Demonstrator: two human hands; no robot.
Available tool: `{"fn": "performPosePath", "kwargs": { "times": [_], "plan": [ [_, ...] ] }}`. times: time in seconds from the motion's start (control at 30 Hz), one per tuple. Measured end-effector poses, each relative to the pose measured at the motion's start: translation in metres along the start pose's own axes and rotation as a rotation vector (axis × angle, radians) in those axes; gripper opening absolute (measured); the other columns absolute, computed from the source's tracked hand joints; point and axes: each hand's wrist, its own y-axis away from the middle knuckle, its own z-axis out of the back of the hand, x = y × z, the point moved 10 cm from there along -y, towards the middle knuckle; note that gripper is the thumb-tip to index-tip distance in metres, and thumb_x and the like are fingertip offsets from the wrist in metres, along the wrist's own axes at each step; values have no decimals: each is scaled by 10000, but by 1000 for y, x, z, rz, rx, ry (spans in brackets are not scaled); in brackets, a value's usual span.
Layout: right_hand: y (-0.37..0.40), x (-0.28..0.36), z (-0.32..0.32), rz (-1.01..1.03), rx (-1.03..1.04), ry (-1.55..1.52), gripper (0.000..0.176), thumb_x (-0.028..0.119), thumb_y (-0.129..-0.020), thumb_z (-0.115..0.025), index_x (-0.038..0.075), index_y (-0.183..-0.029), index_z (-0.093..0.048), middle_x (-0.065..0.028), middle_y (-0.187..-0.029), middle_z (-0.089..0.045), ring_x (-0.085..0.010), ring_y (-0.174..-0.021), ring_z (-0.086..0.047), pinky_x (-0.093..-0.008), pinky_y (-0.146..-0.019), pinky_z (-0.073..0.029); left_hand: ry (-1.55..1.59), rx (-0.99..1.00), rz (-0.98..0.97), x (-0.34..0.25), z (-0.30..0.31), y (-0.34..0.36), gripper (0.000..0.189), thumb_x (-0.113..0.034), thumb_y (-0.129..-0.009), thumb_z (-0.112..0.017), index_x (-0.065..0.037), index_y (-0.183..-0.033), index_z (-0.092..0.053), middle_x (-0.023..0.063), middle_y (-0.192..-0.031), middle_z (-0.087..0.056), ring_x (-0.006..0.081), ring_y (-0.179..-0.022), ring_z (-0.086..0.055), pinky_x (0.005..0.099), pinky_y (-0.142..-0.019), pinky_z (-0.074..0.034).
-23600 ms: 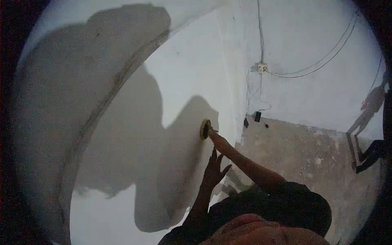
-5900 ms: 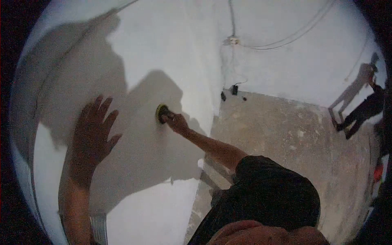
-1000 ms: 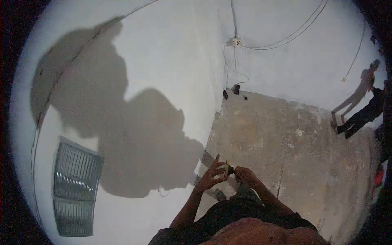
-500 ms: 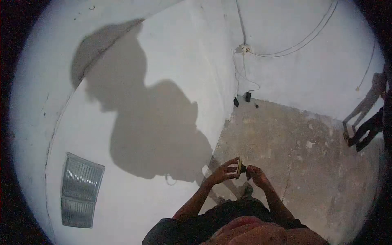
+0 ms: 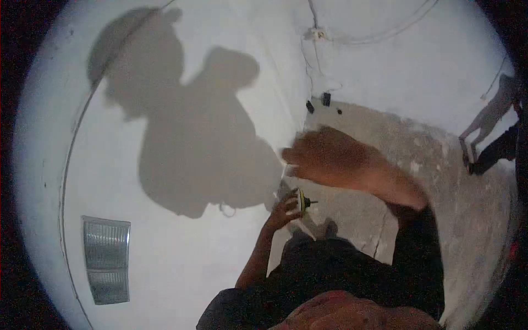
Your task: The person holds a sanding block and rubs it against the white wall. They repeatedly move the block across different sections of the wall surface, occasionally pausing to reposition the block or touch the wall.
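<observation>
My left hand (image 5: 283, 213) grips a round disc (image 5: 301, 201) by its rim, low in the head view beside the white wall. The disc has a yellow-green edge, with a dark hub and a thin shank on its back pointing right. My right hand (image 5: 333, 157) is raised near the camera, above and apart from the disc. Its fingers point left towards the wall, apart and somewhat blurred, and no object shows in them.
A louvred glass vent (image 5: 107, 259) is set in the left wall. Cables run down from a wall socket (image 5: 318, 34) to small black items (image 5: 326, 99) on the concrete floor (image 5: 418, 203). Another person's legs (image 5: 495, 151) stand at the far right.
My right hand has let go of the disc's shank and risen towards the camera. My left hand still holds the disc. The view has shifted slightly.
</observation>
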Motion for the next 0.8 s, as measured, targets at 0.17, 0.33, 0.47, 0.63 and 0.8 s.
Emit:
{"fn": "performPosePath", "kwargs": {
  "times": [0.17,0.33,0.47,0.63,0.8],
  "plan": [
    [-46,111,56,469,0,274,349,266,-922,-628,-4,-1136,-570,-151,-906,-663,-264,-863,-687,-423,-823,-549,-56,-121,80,5,28,11,834,-330,-800,-820,-83,-1468,-385,169,-1487,-394,340,-1345,-443,455,-1064,-452],
    [-46,155,47,642,46,287,372,278,-926,-628,-1,-1163,-566,-155,-967,-654,-279,-904,-674,-423,-856,-534,-69,-145,141,28,47,31,821,-334,-803,-818,-86,-1461,-394,169,-1468,-415,328,-1337,-451,456,-1052,-458],
    [-61,168,38,663,87,232,390,289,-929,-627,1,-1184,-563,-158,-1016,-648,-291,-937,-664,-423,-883,-522,-70,-111,196,43,56,43,811,-338,-804,-816,-88,-1455,-402,169,-1453,-431,318,-1331,-457,456,-1042,-463],
    [-112,167,22,667,134,207,413,301,-933,-627,4,-1211,-559,-162,-1077,-640,-305,-978,-650,-422,-916,-507,-73,-16,234,51,66,46,798,-343,-806,-814,-91,-1447,-412,168,-1435,-452,305,-1323,-466,457,-1029,-469],
    [-168,139,10,521,150,228,436,314,-937,-627,7,-1237,-555,-167,-1138,-631,-320,-1019,-637,-422,-950,-492,-175,65,40,8,107,-11,785,-348,-808,-812,-93,-1439,-421,168,-1416,-472,293,-1315,-474,457,-1017,-476]
  ]
}}
